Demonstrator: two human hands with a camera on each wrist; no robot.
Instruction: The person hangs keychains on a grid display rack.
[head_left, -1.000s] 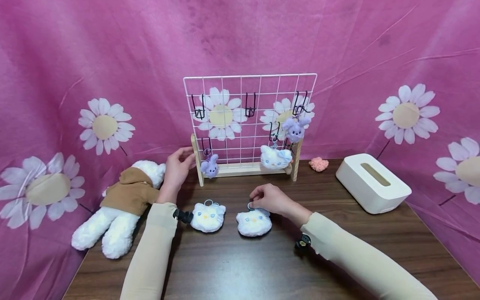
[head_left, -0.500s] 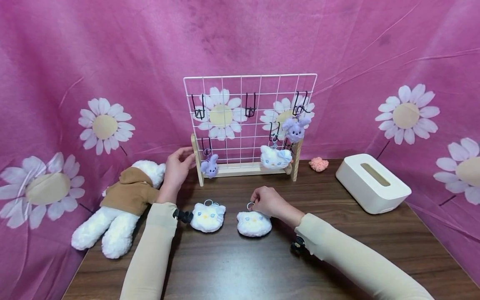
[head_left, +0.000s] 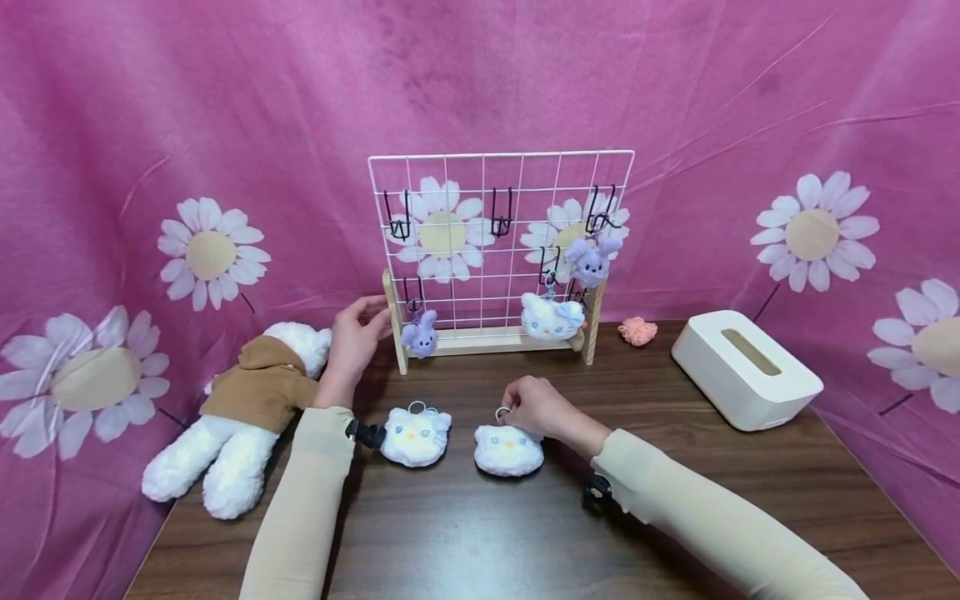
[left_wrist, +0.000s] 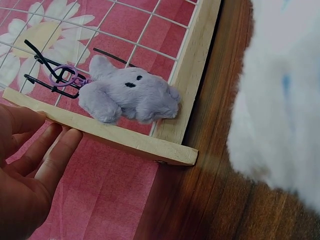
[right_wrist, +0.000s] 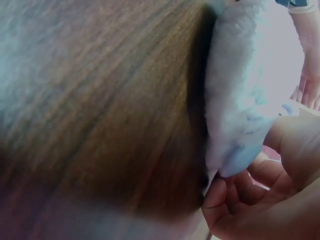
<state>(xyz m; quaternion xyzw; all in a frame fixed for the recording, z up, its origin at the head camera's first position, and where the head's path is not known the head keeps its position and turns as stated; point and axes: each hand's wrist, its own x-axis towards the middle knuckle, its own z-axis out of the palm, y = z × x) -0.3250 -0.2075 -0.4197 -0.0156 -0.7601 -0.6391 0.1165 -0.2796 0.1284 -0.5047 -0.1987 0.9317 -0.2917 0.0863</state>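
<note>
My left hand (head_left: 356, 337) touches the wooden left post (head_left: 395, 321) of a white wire grid stand with its fingertips. In the left wrist view, the fingers (left_wrist: 62, 155) lie fairly straight against that post, beside a purple plush (left_wrist: 130, 92) hanging from a black hook by its ring. My right hand (head_left: 543, 406) pinches the top of a white cat plush (head_left: 508, 452) by its ring, and the plush lies on the table. In the right wrist view, curled fingers (right_wrist: 240, 190) meet at the blue bow (right_wrist: 242, 159). Another white cat plush (head_left: 415, 439) lies to its left.
On the grid (head_left: 482, 154) hang a purple plush (head_left: 590, 262) and a white cat plush (head_left: 551, 318). A bear in brown (head_left: 258, 383) lies left. A pink fuzzy piece (head_left: 637, 332) and a white tissue box (head_left: 750, 375) are at the right.
My right hand has shifted slightly down at the plush, and more of the ring shows beside its fingers. The left hand has stayed on the post.
</note>
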